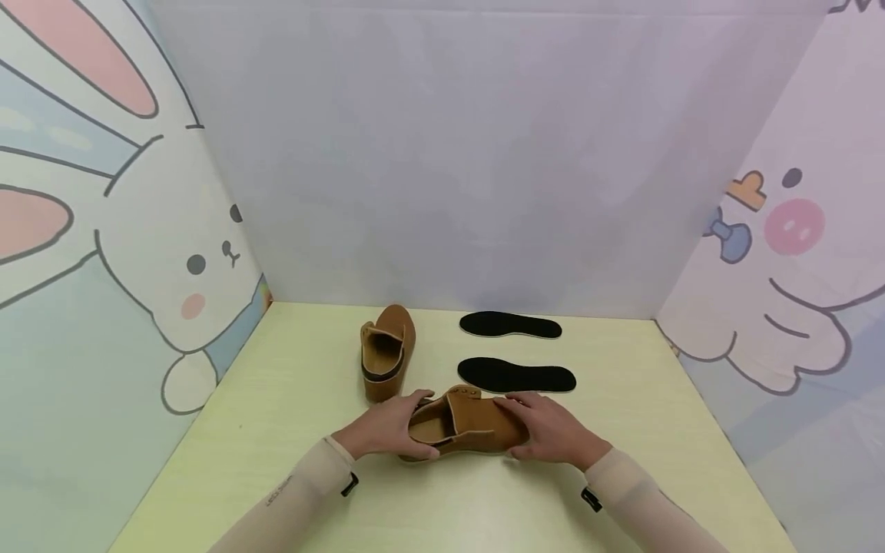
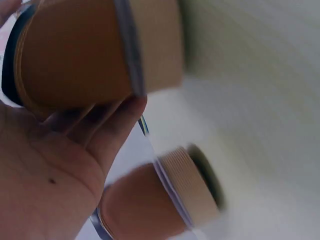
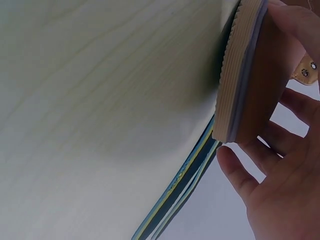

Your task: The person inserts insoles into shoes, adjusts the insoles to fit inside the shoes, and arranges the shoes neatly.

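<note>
Head view. One brown low shoe, leather-like upper, eyelet tabs, pale sole (image 1: 487,415): upright at the near middle of the pale yellow, wood-grained surface (image 1: 276,399), toe to the right. Left hand (image 1: 390,430): partly open, curved around the heel, thumb on the near side. Right hand (image 1: 553,430): likewise curved, spanning the toe. One matching brown shoe (image 1: 387,355): beyond the left hand, toe pointing away. Two flat black insoles (image 1: 510,324) (image 1: 516,375): apart, one behind the other, beyond the held shoe.

Left wrist view. Heel of the held shoe against the fingers; the matching shoe nearby, untouched. Image partly blurred.

Right wrist view. Toe between thumb and fingers; ridged tan sole edge (image 3: 235,75) facing the surface. Whether contact is full cannot be told.

Handling, as judged: light; upper pliable, sole stiffer, not fragile, little slip. Best hold: firm heel and toe, low by the sole.
</note>
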